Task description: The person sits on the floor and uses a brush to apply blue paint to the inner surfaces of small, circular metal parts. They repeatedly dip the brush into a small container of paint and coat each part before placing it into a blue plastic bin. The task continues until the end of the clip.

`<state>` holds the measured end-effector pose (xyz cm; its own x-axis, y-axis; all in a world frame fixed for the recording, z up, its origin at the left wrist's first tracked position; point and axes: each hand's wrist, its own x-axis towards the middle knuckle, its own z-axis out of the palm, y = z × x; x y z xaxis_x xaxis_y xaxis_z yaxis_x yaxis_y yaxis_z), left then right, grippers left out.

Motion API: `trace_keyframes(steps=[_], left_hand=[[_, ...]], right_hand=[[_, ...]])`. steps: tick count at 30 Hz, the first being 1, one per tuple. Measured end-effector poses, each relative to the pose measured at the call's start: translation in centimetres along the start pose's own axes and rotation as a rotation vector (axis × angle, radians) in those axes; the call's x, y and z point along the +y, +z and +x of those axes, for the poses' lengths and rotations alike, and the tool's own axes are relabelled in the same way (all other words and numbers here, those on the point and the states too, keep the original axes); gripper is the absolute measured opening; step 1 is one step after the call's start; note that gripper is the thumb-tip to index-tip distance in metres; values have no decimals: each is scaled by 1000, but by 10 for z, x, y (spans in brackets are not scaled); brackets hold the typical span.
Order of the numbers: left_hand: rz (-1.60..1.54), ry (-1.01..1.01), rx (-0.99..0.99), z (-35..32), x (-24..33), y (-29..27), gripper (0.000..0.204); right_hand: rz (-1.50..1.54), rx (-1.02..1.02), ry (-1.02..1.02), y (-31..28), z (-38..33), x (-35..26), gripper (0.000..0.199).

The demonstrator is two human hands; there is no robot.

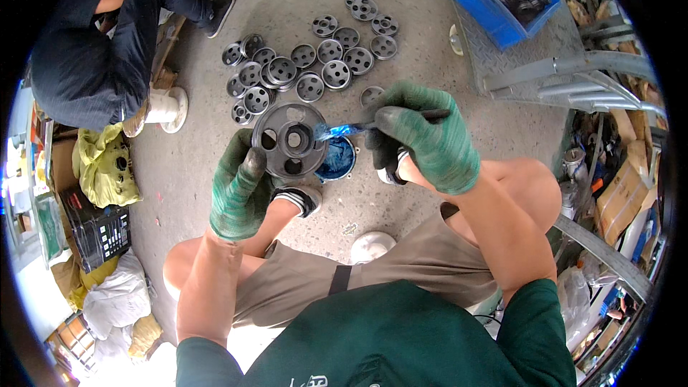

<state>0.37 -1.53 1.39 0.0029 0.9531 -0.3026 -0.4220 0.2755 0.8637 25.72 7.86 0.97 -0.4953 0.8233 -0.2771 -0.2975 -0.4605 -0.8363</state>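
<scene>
My left hand [241,188], in a green and grey work glove, grips the lower left rim of a dark metal wheel [309,159] with round holes and a central hub. The wheel's face is turned up toward me. In my gloved right hand [423,132] is a dark-handled brush [344,130], its bristle end coated in blue. The blue tip touches or nearly touches the wheel's right side near the hub. Below them on the floor stands an open can of blue paint [338,160], partly hidden by the wheel.
Several similar metal wheels [335,74] lie spread on the concrete floor ahead. A blue crate [494,18] full of metal parts sits at the far right by a metal frame [573,64]. At the left, another person [93,64] sits bent over; bags [118,301] and a black box [93,229] lie nearer.
</scene>
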Motion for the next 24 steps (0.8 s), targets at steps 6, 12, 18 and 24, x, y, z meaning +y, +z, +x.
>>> trace_keyframes(steps=[6, 12, 18, 24], left_hand=[[56, -30, 12, 12, -7, 9, 40], [487, -105, 169, 32, -38, -9, 28], [1459, -47, -248, 141, -58, 22, 29], [1370, 961, -339, 262, 7, 168, 48]], right_hand=[[-143, -26, 10, 1, -9, -7, 17], [-830, -124, -204, -15, 0, 0, 15], [-1263, -330, -105, -32, -2, 24, 20], [-1291, -307, -37, -40, 0, 17, 17]])
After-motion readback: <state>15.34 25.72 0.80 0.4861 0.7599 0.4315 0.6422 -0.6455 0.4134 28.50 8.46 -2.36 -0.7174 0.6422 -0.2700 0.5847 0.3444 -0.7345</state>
